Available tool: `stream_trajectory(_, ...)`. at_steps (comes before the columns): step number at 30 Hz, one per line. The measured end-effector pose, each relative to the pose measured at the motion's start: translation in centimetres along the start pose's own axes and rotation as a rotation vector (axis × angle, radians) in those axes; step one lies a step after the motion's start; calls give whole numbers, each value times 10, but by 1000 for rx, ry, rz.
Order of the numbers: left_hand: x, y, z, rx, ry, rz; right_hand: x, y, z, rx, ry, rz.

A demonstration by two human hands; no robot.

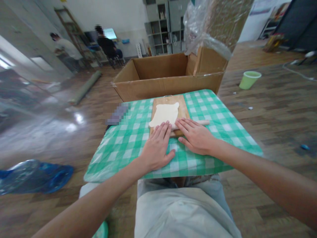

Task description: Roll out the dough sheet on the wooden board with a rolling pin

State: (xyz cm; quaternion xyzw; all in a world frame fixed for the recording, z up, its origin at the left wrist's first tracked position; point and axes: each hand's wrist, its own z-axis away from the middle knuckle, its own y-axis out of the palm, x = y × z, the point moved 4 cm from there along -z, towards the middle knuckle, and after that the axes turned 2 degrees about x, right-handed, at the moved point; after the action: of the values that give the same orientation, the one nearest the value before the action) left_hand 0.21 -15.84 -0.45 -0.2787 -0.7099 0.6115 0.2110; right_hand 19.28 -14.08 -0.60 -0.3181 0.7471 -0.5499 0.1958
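Left grip [158, 147]: a bare hand, palm down, fingers straight and close together, thumb out to the side; not curled round anything, its fingertips over the pin's left part and the dough's near edge.
Right grip [196, 136]: flat too, fingers extended over the pin, nothing clasped; exact contact under the fingers cannot be told.
Rolling pin [203, 122]: beneath the fingers, its long axis running left to right across the board, right end tilted slightly away from the person; that end juts past the right hand, the nearer of the 2. Smooth, pale, slim, rounded at the tip.
Dough [164, 111]: straight ahead of the hands, on the board, mostly beyond the pin; a thin, cream-coloured, smooth sheet, roughly 4-sided with drawn-out corners.
Board [183, 105]: tan, wood-like, rectangular, its length pointing away from the person, with a metal ring at the far end.
Bench [128, 142]: under the board, covered in a shiny green-and-white checked cloth, softly creased.
Cardboard box [148, 84]: brown, open-topped, just behind the bench, clear film [198, 24] crumpled above its right side.
Floor [257, 112]: brown, plank-patterned, with a light-green bin [249, 80] to the right.
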Motion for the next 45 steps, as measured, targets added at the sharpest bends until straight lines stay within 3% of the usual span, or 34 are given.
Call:
stream_trajectory(24,-16,-8,31,15,46,59,20,-11,26,50,-26,-77)
stream_trajectory(27,-7,-17,27,-5,64,114,18,-17,21,35,-26,-112)
stream_trajectory(32,26,-32,7,-74,8,162,-3,-17,7,-10,26,-124)
stream_trajectory(36,44,-27,-7,-58,32,105,-25,-11,5,-3,100,-42)
stream_trajectory(40,53,-23,-14,-32,82,47,-32,-10,2,69,87,-8)
stream_trajectory(45,84,-36,-31,-94,9,2,-35,-15,-36,54,109,-2)
